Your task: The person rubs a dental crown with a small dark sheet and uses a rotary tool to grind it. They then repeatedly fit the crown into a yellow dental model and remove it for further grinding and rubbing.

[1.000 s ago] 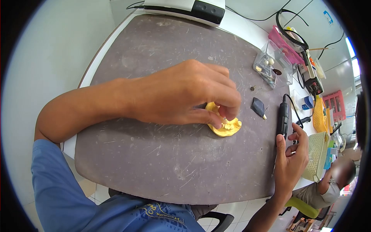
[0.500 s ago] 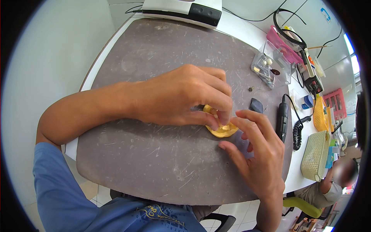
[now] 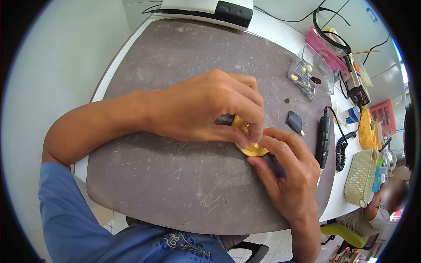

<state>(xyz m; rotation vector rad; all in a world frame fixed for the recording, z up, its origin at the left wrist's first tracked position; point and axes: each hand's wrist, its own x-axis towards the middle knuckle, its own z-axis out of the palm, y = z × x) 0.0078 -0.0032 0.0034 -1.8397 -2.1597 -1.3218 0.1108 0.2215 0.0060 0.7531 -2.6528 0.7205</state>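
A small yellow dental cast (image 3: pixel 255 151) rests on the grey work board, partly covered by my fingers. My left hand (image 3: pixel 210 109) arches over it from the left, with thumb and index fingertip curled in against the cast. Whether a small piece is pinched between those fingertips is hidden. From the right, my right hand (image 3: pixel 289 171) has its index fingertip and thumb at the cast's right edge, closed around it. Just beyond the right hand lies a dark, angular piece (image 3: pixel 294 119) with a small pale bit at its lower end.
A black rotary handpiece (image 3: pixel 323 138) with a coiled cord lies to the right. Behind it are a clear box (image 3: pixel 311 74) of small parts, a pink basket (image 3: pixel 322 48) and a woven cream basket (image 3: pixel 360 175). A white-and-black device (image 3: pixel 210 12) stands at the back. Another person sits far right.
My right hand has shifted slightly left, bringing its thumb and index finger in against the cast. My left hand has hardly moved. The view has shifted a little.
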